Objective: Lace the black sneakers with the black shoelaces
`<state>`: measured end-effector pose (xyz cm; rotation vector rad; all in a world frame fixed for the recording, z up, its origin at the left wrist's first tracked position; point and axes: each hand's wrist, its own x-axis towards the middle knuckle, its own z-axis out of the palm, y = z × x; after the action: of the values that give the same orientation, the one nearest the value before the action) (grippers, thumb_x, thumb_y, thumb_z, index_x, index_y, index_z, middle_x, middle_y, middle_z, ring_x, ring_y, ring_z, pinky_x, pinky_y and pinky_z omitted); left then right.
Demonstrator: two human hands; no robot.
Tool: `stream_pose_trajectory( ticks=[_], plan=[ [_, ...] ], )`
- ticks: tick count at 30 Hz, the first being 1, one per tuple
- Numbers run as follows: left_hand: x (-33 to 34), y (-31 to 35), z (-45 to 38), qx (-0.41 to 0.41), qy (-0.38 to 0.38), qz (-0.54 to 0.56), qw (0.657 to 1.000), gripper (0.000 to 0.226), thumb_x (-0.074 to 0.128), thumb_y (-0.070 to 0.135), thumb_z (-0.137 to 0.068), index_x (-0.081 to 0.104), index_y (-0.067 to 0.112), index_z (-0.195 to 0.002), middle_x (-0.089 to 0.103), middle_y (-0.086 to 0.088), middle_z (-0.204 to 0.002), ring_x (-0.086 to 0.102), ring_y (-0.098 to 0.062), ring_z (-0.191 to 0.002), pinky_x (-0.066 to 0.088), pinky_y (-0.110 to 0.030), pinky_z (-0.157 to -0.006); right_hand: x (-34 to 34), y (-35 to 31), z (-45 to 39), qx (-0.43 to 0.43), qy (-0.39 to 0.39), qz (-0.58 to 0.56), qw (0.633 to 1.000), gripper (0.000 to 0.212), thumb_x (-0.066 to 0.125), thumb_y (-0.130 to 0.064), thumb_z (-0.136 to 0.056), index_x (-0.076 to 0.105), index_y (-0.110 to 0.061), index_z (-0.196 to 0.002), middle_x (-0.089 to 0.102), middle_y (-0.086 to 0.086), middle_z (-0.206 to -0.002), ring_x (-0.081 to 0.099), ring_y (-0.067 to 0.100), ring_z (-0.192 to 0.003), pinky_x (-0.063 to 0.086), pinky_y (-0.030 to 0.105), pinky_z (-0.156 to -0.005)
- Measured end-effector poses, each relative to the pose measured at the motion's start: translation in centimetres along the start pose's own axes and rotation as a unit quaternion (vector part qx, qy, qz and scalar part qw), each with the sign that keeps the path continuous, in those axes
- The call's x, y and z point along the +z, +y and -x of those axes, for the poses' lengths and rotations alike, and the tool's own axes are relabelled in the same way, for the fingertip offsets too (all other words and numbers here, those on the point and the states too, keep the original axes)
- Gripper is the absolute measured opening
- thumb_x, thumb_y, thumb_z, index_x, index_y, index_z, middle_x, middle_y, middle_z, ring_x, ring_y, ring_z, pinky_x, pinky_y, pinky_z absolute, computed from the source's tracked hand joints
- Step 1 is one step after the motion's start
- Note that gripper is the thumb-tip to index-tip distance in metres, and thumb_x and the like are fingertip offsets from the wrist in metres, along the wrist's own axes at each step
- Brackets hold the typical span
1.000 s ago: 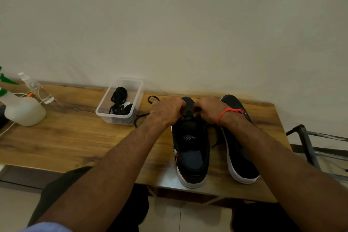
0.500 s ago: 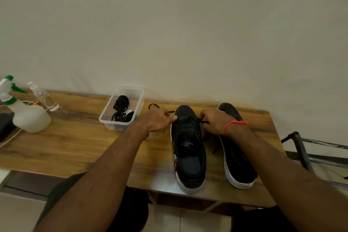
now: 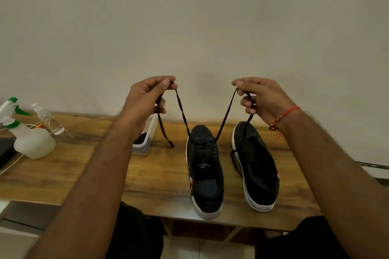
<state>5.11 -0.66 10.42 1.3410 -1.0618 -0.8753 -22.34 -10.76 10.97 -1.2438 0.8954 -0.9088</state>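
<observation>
Wooden table [image 3: 63, 174], seen from my head camera, bearing all the work. On its right half stand the two black sneakers, toes toward the wall: the left sneaker [image 3: 205, 174] and, just beside it, the right sneaker [image 3: 257, 170].

I judge the task to be at its opening stage. The shoelace [image 3: 183, 115] passes through what appears to be the frontmost pair of eyelets of the left sneaker only, and its two halves rise from there in a V. The remaining eyelets of that shoe show as bare pale dots, so the crossings up the tongue are still to do. I judge this pull to be for evening the two ends.

The right sneaker looks unlaced; a dark strand lies at its inner edge, and I cannot tell whether it is a second lace or the hanging tail of the first.

My left hand [image 3: 147, 99], raised above the table, pinches one half of the shoelace between thumb and forefinger, the spare end dangling to the table. My right hand [image 3: 263, 96], at the same height and well apart from it, has its fingers curled round the other half.

A clear plastic container [image 3: 150, 132], partly hidden behind my left wrist, holds something dark, perhaps the second lace.
</observation>
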Motion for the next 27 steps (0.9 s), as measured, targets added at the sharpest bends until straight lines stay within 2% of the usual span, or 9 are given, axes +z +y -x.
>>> stream_pose_trajectory(
  ticks=[5,8,12,15,17,19,21,24,27],
  plan=[
    [0.8,1.9,0.9,-0.030,-0.083,0.097,0.991,0.034,0.056,0.010,-0.103,0.063,0.020,-0.134,0.072,-0.002,-0.126,0.061,-0.014,-0.070,0.050,-0.027,-0.055,1.4,-2.2,1.4,0.010,-0.064,-0.109,0.992,0.039,0.040,-0.002,-0.093,0.064,-0.004,-0.124,0.071,0.009,-0.109,0.065,0.019,-0.071,0.048,0.024,-0.051],
    [1.1,3.7,1.1,-0.023,-0.085,0.035,0.996,0.032,0.057,0.011,-0.103,0.063,0.020,-0.134,0.074,0.001,-0.120,0.061,-0.013,-0.064,0.046,-0.024,-0.047,1.8,-3.6,1.9,0.003,-0.072,-0.099,0.992,0.038,0.042,-0.003,-0.094,0.063,-0.004,-0.127,0.072,0.011,-0.114,0.068,0.020,-0.075,0.050,0.024,-0.052],
    [1.7,6.6,1.2,-0.013,-0.105,-0.066,0.992,0.027,0.062,0.019,-0.102,0.066,0.023,-0.128,0.076,-0.001,-0.109,0.050,-0.010,-0.053,0.041,-0.024,-0.043,2.2,-5.8,2.6,-0.029,-0.065,-0.056,0.996,0.036,0.044,-0.005,-0.097,0.063,-0.006,-0.126,0.072,0.013,-0.115,0.070,0.021,-0.076,0.048,0.023,-0.049],
    [2.3,8.9,1.5,-0.001,-0.120,-0.092,0.989,0.028,0.063,0.020,-0.101,0.065,0.025,-0.128,0.076,0.003,-0.110,0.055,-0.011,-0.054,0.046,-0.025,-0.045,2.8,-7.6,3.5,-0.055,-0.084,-0.076,0.992,0.049,0.032,0.004,-0.089,0.061,-0.002,-0.128,0.071,0.014,-0.116,0.071,0.025,-0.084,0.053,0.026,-0.052],
    [2.6,10.4,1.7,-0.005,-0.132,-0.070,0.989,0.028,0.059,0.015,-0.102,0.065,0.022,-0.129,0.076,0.002,-0.113,0.062,-0.014,-0.061,0.052,-0.027,-0.050,3.2,-8.6,4.0,-0.075,-0.099,-0.087,0.988,0.056,0.027,0.010,-0.085,0.059,0.000,-0.130,0.070,0.016,-0.121,0.071,0.030,-0.094,0.058,0.030,-0.059],
    [2.6,11.9,1.9,-0.019,-0.147,-0.031,0.988,0.029,0.050,0.010,-0.105,0.065,0.019,-0.128,0.076,-0.004,-0.114,0.067,-0.017,-0.068,0.056,-0.030,-0.056,3.5,-9.6,4.3,-0.108,-0.099,-0.079,0.986,0.054,0.029,0.016,-0.088,0.058,-0.001,-0.130,0.069,0.016,-0.124,0.070,0.034,-0.104,0.060,0.037,-0.070],
    [2.5,13.2,2.0,-0.028,-0.162,0.011,0.986,0.036,0.039,0.003,-0.106,0.066,0.015,-0.128,0.075,-0.009,-0.116,0.070,-0.020,-0.073,0.059,-0.032,-0.061,3.7,-10.5,4.5,-0.148,-0.084,-0.054,0.984,0.043,0.041,0.016,-0.095,0.059,-0.002,-0.129,0.069,0.015,-0.124,0.069,0.036,-0.109,0.060,0.044,-0.081],
    [2.2,14.7,2.2,-0.026,-0.174,0.066,0.982,0.044,0.034,-0.008,-0.104,0.067,0.010,-0.126,0.073,-0.013,-0.120,0.074,-0.023,-0.085,0.062,-0.034,-0.069,3.8,-11.4,4.4,-0.187,-0.020,0.026,0.982,0.025,0.059,-0.004,-0.098,0.064,-0.002,-0.122,0.074,0.013,-0.112,0.072,0.033,-0.097,0.061,0.043,-0.080],
    [2.0,15.8,2.1,-0.007,-0.162,0.099,0.982,0.037,0.039,-0.008,-0.105,0.068,0.006,-0.123,0.071,-0.014,-0.121,0.075,-0.028,-0.099,0.063,-0.037,-0.076,3.6,-12.3,4.4,-0.207,0.070,0.142,0.965,0.019,0.063,-0.026,-0.098,0.074,-0.011,-0.102,0.075,0.005,-0.081,0.063,0.024,-0.063,0.055,0.033,-0.062]
  ],
)
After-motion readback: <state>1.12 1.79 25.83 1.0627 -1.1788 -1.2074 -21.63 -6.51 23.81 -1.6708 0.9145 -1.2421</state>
